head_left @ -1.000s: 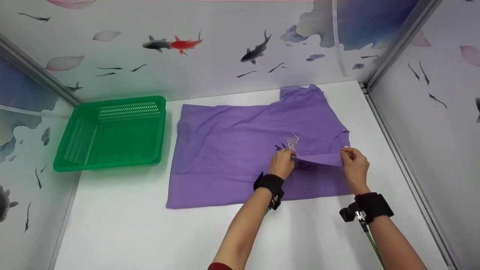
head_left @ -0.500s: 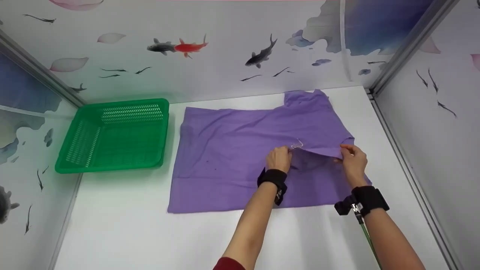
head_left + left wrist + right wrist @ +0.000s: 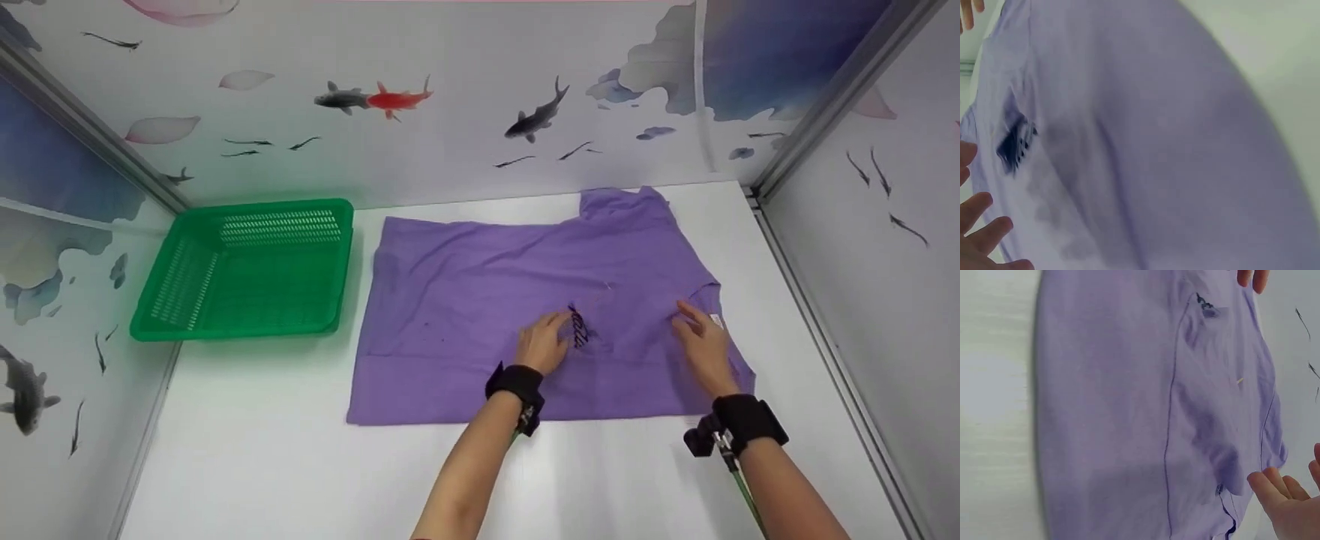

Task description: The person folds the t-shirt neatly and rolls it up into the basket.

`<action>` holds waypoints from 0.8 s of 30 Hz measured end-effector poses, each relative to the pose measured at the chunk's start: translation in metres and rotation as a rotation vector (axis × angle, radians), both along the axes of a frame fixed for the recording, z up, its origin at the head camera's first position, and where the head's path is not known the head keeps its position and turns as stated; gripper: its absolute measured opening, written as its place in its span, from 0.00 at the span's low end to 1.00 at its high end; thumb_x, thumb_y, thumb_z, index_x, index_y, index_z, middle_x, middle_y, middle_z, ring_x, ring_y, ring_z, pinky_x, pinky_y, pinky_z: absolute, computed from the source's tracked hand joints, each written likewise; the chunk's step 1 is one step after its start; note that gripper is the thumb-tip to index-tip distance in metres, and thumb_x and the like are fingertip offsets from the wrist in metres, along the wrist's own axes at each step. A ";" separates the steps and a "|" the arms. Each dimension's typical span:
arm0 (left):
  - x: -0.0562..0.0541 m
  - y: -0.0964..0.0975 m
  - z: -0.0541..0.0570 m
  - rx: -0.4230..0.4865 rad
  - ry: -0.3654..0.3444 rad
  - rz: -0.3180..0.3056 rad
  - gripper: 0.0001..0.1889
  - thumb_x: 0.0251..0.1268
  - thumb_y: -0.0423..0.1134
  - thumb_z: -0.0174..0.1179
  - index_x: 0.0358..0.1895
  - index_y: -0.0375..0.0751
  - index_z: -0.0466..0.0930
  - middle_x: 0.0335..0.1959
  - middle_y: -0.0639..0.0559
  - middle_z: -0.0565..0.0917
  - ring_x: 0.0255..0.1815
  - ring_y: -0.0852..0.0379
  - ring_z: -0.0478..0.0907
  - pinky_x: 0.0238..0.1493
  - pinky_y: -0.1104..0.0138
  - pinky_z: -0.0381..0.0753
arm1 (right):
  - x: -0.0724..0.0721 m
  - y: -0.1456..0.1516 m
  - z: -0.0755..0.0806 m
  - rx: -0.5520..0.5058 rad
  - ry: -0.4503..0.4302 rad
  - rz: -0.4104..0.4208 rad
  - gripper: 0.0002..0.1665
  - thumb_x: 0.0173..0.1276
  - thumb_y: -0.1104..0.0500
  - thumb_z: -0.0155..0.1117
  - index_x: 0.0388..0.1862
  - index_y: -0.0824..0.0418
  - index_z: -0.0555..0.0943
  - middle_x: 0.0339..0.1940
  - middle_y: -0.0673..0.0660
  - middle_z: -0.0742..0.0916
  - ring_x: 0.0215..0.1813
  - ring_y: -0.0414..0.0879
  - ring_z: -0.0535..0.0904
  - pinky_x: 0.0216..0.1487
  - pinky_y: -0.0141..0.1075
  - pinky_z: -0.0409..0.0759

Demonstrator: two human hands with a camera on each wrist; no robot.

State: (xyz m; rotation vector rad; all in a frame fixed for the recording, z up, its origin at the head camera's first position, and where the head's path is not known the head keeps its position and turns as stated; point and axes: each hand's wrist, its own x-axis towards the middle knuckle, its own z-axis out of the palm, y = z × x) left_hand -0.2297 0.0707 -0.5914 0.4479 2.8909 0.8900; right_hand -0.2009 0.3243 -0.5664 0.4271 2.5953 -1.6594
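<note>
A purple T-shirt (image 3: 457, 292) lies on the white table, its hem to the left and its collar to the right. Dark lettering (image 3: 579, 328) shows on its front, partly tucked in a fold. My left hand (image 3: 541, 345) hovers at or just over the cloth beside that lettering, its fingers (image 3: 988, 233) spread apart and holding nothing. Near the collar is my right hand (image 3: 703, 343), fingers (image 3: 1268, 490) extended, with no cloth between them. Whether either hand touches the shirt is hard to tell. A small white label (image 3: 716, 321) shows by the right hand.
A green plastic basket (image 3: 341, 281) with slotted sides stands left of the shirt. Printed wall panels (image 3: 450, 165) with fish close off the back and both sides of the table (image 3: 262, 442). Each wrist wears a black strap (image 3: 750, 421) with a cable.
Both hands have let go of the pinched shirt front, and the lifted fold has dropped flat. The left hand has drawn slightly left and down. The dark lettering has come into view.
</note>
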 end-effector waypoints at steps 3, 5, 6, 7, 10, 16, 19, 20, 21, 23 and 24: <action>0.010 -0.029 -0.005 0.048 0.050 0.039 0.18 0.64 0.32 0.62 0.58 0.40 0.80 0.59 0.39 0.78 0.60 0.41 0.75 0.61 0.48 0.70 | 0.014 -0.002 -0.007 0.113 0.049 0.011 0.24 0.74 0.67 0.49 0.67 0.74 0.69 0.65 0.74 0.73 0.65 0.66 0.70 0.64 0.45 0.68; 0.017 -0.053 -0.009 0.089 0.082 0.075 0.16 0.63 0.31 0.62 0.55 0.39 0.82 0.57 0.38 0.79 0.59 0.39 0.74 0.60 0.47 0.69 | 0.025 -0.002 -0.014 0.184 0.098 0.018 0.22 0.71 0.69 0.52 0.63 0.76 0.72 0.61 0.77 0.74 0.63 0.69 0.70 0.65 0.52 0.66; 0.020 -0.066 -0.011 0.113 0.091 0.099 0.16 0.62 0.30 0.62 0.54 0.38 0.82 0.56 0.37 0.79 0.59 0.39 0.74 0.60 0.46 0.69 | 0.030 -0.002 -0.018 0.215 0.133 0.020 0.21 0.70 0.71 0.53 0.60 0.77 0.73 0.60 0.78 0.75 0.63 0.70 0.70 0.65 0.55 0.65; 0.024 -0.079 -0.013 0.131 0.104 0.126 0.15 0.62 0.30 0.62 0.53 0.37 0.82 0.55 0.37 0.79 0.58 0.38 0.74 0.60 0.45 0.68 | 0.034 -0.001 -0.022 0.239 0.168 0.024 0.20 0.68 0.72 0.54 0.58 0.78 0.74 0.58 0.79 0.76 0.62 0.71 0.69 0.65 0.56 0.65; 0.038 -0.123 -0.021 0.161 0.148 0.229 0.13 0.60 0.28 0.63 0.49 0.35 0.83 0.52 0.38 0.80 0.56 0.37 0.74 0.58 0.44 0.69 | 0.046 0.001 -0.035 0.323 0.280 0.011 0.17 0.63 0.75 0.58 0.52 0.80 0.76 0.52 0.80 0.78 0.58 0.73 0.70 0.62 0.59 0.64; 0.070 -0.207 -0.039 0.088 0.263 0.457 0.11 0.56 0.27 0.65 0.43 0.34 0.84 0.48 0.38 0.80 0.51 0.36 0.74 0.49 0.44 0.73 | 0.071 0.013 -0.054 0.512 0.289 -0.043 0.19 0.60 0.75 0.61 0.51 0.78 0.76 0.51 0.78 0.78 0.57 0.74 0.69 0.59 0.62 0.64; 0.082 -0.238 -0.044 0.073 0.238 0.594 0.11 0.57 0.27 0.64 0.44 0.31 0.83 0.49 0.35 0.78 0.51 0.34 0.72 0.46 0.42 0.73 | 0.079 0.020 -0.058 0.559 0.198 -0.068 0.20 0.63 0.71 0.60 0.53 0.77 0.74 0.54 0.78 0.76 0.58 0.75 0.67 0.56 0.66 0.63; 0.085 -0.246 -0.045 0.072 0.231 0.632 0.11 0.57 0.26 0.64 0.44 0.30 0.82 0.49 0.34 0.78 0.51 0.33 0.72 0.46 0.42 0.73 | 0.081 0.022 -0.059 0.565 0.163 -0.075 0.20 0.64 0.70 0.59 0.54 0.77 0.74 0.55 0.78 0.76 0.59 0.76 0.66 0.55 0.68 0.63; 0.088 -0.253 -0.046 0.070 0.210 0.672 0.12 0.58 0.26 0.64 0.45 0.29 0.82 0.49 0.33 0.77 0.51 0.33 0.72 0.45 0.42 0.73 | 0.082 0.024 -0.060 0.570 0.133 -0.081 0.20 0.65 0.69 0.58 0.55 0.77 0.73 0.56 0.78 0.75 0.59 0.76 0.65 0.55 0.69 0.62; 0.091 -0.264 -0.048 0.062 0.170 0.731 0.13 0.58 0.26 0.63 0.47 0.26 0.80 0.49 0.30 0.76 0.49 0.32 0.72 0.45 0.43 0.73 | 0.082 0.027 -0.062 0.577 0.095 -0.108 0.19 0.67 0.68 0.57 0.55 0.77 0.72 0.56 0.78 0.74 0.59 0.77 0.64 0.54 0.70 0.61; 0.092 -0.268 -0.049 0.056 0.151 0.752 0.14 0.58 0.26 0.63 0.48 0.25 0.80 0.48 0.29 0.76 0.48 0.32 0.72 0.46 0.44 0.74 | 0.082 0.028 -0.062 0.577 0.076 -0.123 0.19 0.68 0.67 0.56 0.55 0.77 0.72 0.57 0.79 0.74 0.59 0.77 0.63 0.54 0.71 0.61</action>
